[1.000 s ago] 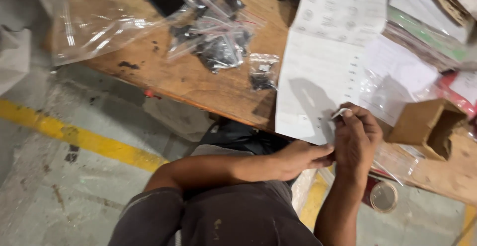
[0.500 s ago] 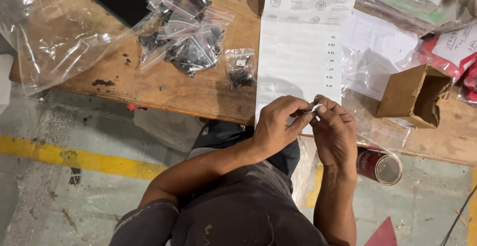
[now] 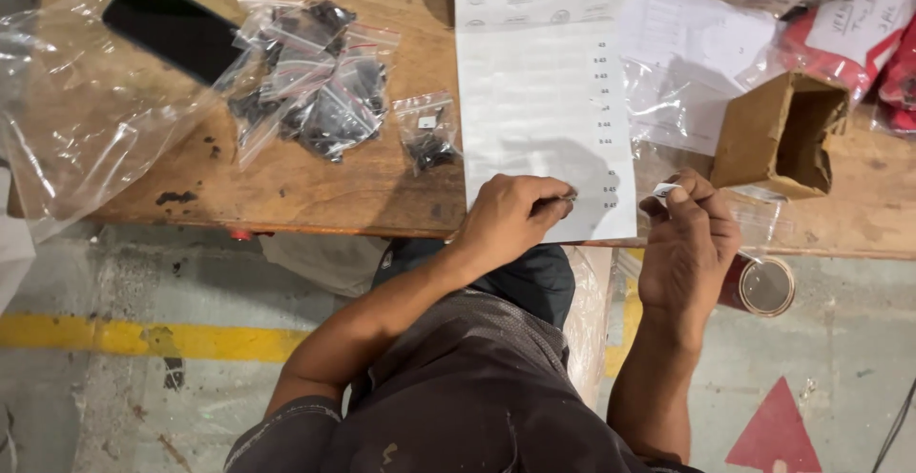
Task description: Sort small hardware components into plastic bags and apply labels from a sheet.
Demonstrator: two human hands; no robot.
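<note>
— So, what's in the grip?

— My right hand (image 3: 689, 244) pinches a small white tag (image 3: 665, 189) between thumb and fingertip, held just off the table edge. It's too small for me to tell more about it.

— And the left?

— My left hand (image 3: 510, 217) is curled, fingers closed on a thin dark thing at the tips; I cannot tell what it is. That hand rests on the lower end of the sheet (image 3: 544, 91), a long white printed paper running away from me across the table (image 3: 315, 187).

— What's next to the tag?

— Just beyond the right hand, a box (image 3: 778, 134) of brown card lies on its side, mouth open. Below that hand, past the table edge, sits a red tin (image 3: 759, 285).

— Further out?

— Left of my left hand, a little bag (image 3: 426, 129) with dark parts, then a pile of such bags (image 3: 310, 77). Beyond those, a black phone (image 3: 172, 26) lying on a big clear bag (image 3: 86, 129).
</note>
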